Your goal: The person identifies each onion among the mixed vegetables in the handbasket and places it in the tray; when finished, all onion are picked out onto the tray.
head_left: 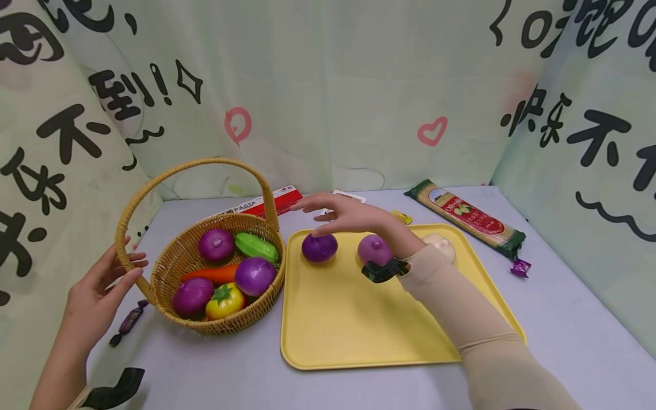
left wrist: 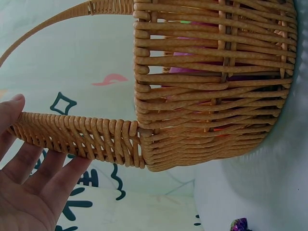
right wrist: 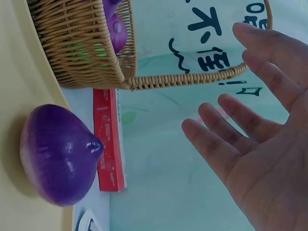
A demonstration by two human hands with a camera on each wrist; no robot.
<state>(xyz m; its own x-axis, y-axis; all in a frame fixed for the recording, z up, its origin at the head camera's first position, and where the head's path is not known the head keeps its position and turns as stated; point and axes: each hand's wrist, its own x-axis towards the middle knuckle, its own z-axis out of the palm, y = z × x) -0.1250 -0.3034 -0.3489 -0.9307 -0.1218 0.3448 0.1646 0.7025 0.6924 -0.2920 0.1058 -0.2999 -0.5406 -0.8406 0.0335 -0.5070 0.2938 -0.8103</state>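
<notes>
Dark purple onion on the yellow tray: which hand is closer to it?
The right hand: it hovers just above the onion, not touching. The left hand is farther off, on the basket's far side, holding the basket handle.

Right sleeve [head_left: 476, 319]: beige, long, plain, fitted along forearm; thin ring-like crease [head_left: 487, 341] partway up, cuff [head_left: 421, 267] lightly rumpled at wrist. Right black piece [head_left: 384, 271] by cuff: curved, slightly glossy. Left sleeve [head_left: 80, 396]: same beige, mere sliver in head view. Left black piece [head_left: 115, 392] beside it: smooth, curved, end upturned. Right fingers [right wrist: 272, 79], left fingers [left wrist: 67, 180] bare.
</notes>
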